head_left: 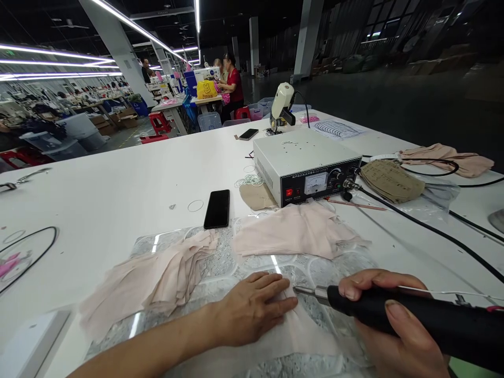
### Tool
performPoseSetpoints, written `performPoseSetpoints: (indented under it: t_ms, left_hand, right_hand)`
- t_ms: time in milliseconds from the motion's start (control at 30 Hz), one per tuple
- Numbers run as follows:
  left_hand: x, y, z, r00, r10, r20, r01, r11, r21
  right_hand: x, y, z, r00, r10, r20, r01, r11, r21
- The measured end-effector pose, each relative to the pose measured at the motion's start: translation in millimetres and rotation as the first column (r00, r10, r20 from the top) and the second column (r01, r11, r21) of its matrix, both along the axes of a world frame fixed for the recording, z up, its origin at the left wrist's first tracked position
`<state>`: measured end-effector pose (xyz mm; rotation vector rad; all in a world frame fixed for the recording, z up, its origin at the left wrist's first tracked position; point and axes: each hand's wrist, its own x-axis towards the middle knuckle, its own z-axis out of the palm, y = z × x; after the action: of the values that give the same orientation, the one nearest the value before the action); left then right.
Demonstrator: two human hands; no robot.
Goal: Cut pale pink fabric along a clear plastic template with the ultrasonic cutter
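My left hand (255, 307) lies flat, fingers stretched out, on a pale pink fabric piece (307, 333) over a clear template sheet (224, 262). In my right hand (401, 320) is a black ultrasonic handpiece (417, 320), held with fingers wrapped round its barrel. Its narrow metal tip points left and sits close beside my left fingertips, at the fabric's edge; whether it touches the cloth I cannot tell. To the left, a fanned stack of pink fabric pieces (165, 275) rests on the sheet. Another pink fabric pile (291, 231) lies beyond my hands.
A control box (307, 157) with a dial stands behind, its black cable (433, 228) running right. Phones (217, 209) (249, 134), a brown pattern piece (258, 196), bagged brown pieces (391, 181) and a white box (35, 341) lie on the white table (118, 205). Other people work at sewing machines.
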<state>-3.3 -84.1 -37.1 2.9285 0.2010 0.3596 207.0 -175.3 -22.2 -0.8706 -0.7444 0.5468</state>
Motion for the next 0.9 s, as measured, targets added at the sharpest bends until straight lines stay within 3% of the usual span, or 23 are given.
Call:
performPoseSetpoints:
  t_ms: [267,567,900]
  left_hand:
    - [1,0,1.3,1.000,0.002,0.012,-0.003,1.000,0.016]
    - [0,-1,1.7,1.000,0.015,0.018,-0.016,1.000,0.013]
    - [-2,1,-0.1,1.000,-0.011,-0.002,0.011,0.999,-0.039]
  right_hand:
    - [-4,3,1.7,1.000,0.022,0.002,-0.022,0.999,0.030]
    - [0,6,-1.7,0.992,0.049,0.117,-0.052,0.998,0.025]
    - [8,-18,10.4,0.997,0.047,-0.059,-0.050,0.998,-0.047]
